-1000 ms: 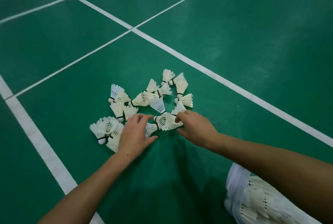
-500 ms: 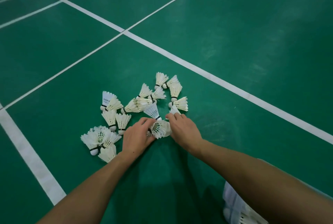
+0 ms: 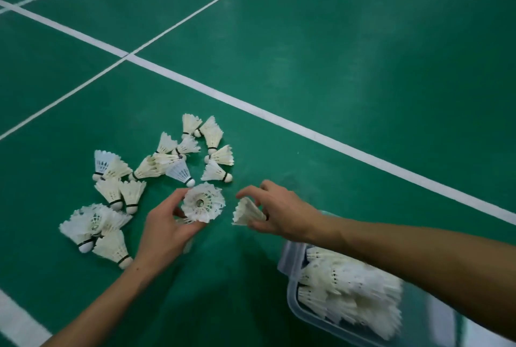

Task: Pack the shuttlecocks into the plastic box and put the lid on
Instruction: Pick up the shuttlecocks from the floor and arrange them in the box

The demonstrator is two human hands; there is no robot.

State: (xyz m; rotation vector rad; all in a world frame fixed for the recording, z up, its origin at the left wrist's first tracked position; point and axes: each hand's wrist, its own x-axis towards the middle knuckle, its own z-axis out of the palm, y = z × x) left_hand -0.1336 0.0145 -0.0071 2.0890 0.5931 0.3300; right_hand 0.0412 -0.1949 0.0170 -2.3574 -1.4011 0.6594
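Observation:
Several white feather shuttlecocks [image 3: 178, 162] lie scattered on the green court floor, with a second clump [image 3: 95, 224] at the left. My left hand [image 3: 167, 229] grips one shuttlecock [image 3: 203, 203], its open skirt facing the camera. My right hand [image 3: 282, 212] pinches another shuttlecock [image 3: 247, 212] by its cork end, just above the floor. A clear plastic box [image 3: 293, 299] stands at the lower right, partly under my right forearm, with several shuttlecocks [image 3: 351, 291] inside. No lid can be made out.
White court lines [image 3: 279, 120] cross the green floor behind the pile, and a wide one [image 3: 16, 321] runs at the lower left. Bare floor lies between the pile and the box.
Both hands have lifted off the pile, each with a shuttlecock, and moved apart. The view has swung right, so the box shows more fully.

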